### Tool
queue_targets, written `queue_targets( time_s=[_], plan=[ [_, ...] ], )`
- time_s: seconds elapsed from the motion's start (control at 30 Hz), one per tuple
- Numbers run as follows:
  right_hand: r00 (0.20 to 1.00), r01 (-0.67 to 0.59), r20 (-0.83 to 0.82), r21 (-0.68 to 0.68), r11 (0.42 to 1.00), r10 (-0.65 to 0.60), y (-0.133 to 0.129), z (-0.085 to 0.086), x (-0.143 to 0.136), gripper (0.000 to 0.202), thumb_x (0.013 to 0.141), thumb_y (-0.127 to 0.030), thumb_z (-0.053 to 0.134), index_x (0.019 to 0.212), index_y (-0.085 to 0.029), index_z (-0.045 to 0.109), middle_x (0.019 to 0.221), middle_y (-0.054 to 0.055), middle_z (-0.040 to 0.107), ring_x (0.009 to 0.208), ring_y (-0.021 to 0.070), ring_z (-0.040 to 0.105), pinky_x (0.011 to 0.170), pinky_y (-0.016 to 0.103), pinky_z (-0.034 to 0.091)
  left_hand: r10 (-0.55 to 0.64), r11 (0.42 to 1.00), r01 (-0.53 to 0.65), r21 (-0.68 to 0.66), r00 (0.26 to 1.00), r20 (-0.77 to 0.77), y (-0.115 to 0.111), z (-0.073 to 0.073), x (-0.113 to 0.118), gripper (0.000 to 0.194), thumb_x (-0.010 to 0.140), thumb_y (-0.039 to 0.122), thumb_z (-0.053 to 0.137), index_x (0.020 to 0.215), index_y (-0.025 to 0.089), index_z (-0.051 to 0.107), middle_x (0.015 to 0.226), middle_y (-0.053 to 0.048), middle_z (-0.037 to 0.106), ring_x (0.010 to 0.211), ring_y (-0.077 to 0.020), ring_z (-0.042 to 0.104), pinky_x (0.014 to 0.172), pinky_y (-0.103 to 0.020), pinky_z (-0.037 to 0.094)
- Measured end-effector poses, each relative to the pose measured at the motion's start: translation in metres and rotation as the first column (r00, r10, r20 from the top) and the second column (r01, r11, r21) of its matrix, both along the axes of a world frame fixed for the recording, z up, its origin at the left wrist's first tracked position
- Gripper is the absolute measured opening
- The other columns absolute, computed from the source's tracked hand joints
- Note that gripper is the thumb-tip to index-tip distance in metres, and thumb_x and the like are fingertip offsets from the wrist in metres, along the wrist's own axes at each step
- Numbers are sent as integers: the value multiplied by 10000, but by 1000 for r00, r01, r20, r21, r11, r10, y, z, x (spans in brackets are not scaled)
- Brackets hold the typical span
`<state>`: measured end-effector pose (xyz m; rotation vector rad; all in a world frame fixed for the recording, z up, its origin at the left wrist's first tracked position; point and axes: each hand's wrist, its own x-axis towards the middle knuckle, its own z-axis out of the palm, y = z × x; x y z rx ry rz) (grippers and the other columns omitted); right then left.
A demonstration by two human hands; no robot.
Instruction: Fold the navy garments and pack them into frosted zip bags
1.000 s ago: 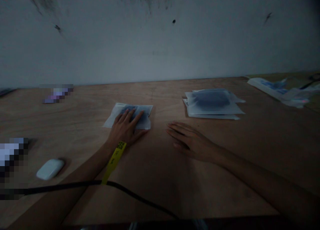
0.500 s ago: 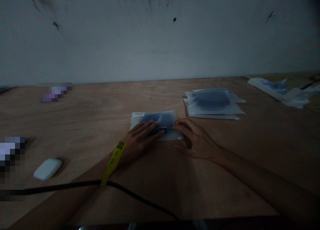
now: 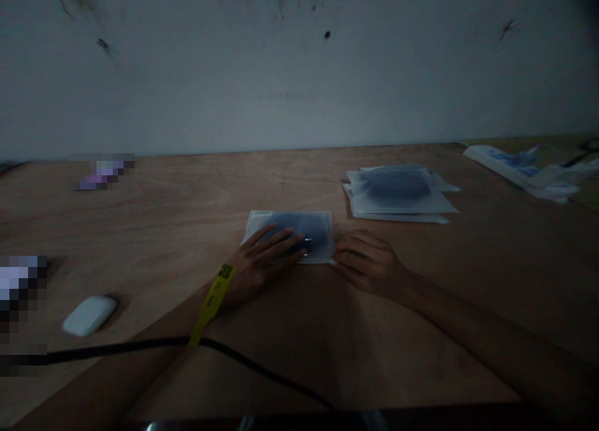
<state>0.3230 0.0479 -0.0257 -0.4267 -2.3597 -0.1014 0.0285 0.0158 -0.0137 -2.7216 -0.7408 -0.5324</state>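
A frosted plastic zip bag [image 3: 321,225] with a dark, folded-looking item inside lies flat on the wooden table, a small white label at its far left corner. Across its left and middle part rests my left hand [image 3: 264,256], flat with fingers spread, pressing on the plastic. My right hand [image 3: 367,261] is at the bag's right edge, thumb and fingers pinched together at the near right corner. What exactly the fingertips grip there is partly hidden. Beyond my right hand sits a loose pile of similar frosted bags [image 3: 397,191] with dark contents.
A white rounded case [image 3: 90,315] lies at the left, near a black cable [image 3: 262,370] that runs across my left forearm. A white power strip [image 3: 496,163] with plastic wrapping is at the far right. Blurred-out items [image 3: 105,174] lie on the left side. A wall [image 3: 290,69] stands behind the table.
My right hand's fingers have closed from a looser, spread shape into a pinch at the bag's near right corner. My left hand remains on the bag, its fingers shifted slightly.
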Motion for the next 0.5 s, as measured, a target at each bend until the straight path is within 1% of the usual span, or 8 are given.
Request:
queue_targets(
  time_s=[0.07, 0.17, 0.27, 0.37, 0.43, 0.5],
  plan=[
    [1000, 1, 2, 9, 1000, -1, -1, 0, -2, 40, 897, -135, 625, 893, -153, 661, 858, 62, 686, 799, 174, 606, 726, 327, 517, -8, 1000, 8, 2, 1000, -6, -1, 0, 2, 401, 1050, 146, 373, 1442, 178, 453, 1507, -89, 478, 1450, -241, 367, 1195, -512, 332],
    [1000, -5, -5, 60, 998, 6, -4, -1, -5, 60, 908, -137, 615, 892, -161, 668, 865, 55, 699, 810, 170, 619, 744, 322, 521, -8, 1000, 8, 6, 1000, -18, -4, -1, 7, 403, 1052, 159, 381, 1448, 190, 449, 1510, -76, 475, 1445, -239, 375, 1198, -509, 326],
    [1000, -20, -10, 97, 995, 21, -6, -1, -9, 66, 904, -132, 620, 866, -164, 664, 862, 52, 702, 792, 163, 615, 718, 305, 515, -6, 1000, 6, 8, 1000, -26, -7, -1, 11, 397, 1060, 176, 363, 1446, 202, 451, 1512, -66, 473, 1448, -234, 371, 1205, -518, 311],
    [1000, 15, 24, 64, 998, -17, -6, -1, -8, 24, 897, -167, 639, 906, -166, 661, 885, 58, 698, 800, 175, 609, 724, 317, 514, -8, 1000, 8, 1, 1000, 2, -6, -1, 10, 391, 1059, 169, 357, 1435, 195, 460, 1494, -64, 496, 1438, -226, 390, 1203, -520, 316],
    [997, 59, 51, 35, 998, -60, -4, -2, -5, 50, 901, -213, 642, 934, -180, 657, 914, 61, 694, 830, 190, 616, 755, 340, 516, -14, 1000, 14, 6, 999, 32, -4, 0, 8, 394, 1055, 155, 366, 1436, 197, 458, 1465, -60, 532, 1422, -209, 417, 1201, -499, 328],
    [994, 96, 54, 26, 995, -97, -3, -3, -2, 52, 912, -232, 627, 902, -187, 652, 896, 60, 687, 817, 189, 624, 742, 337, 513, -33, 999, 32, 22, 998, 46, -3, 2, 7, 394, 1054, 143, 367, 1433, 196, 462, 1430, -55, 569, 1391, -190, 461, 1200, -474, 340]
  ],
)
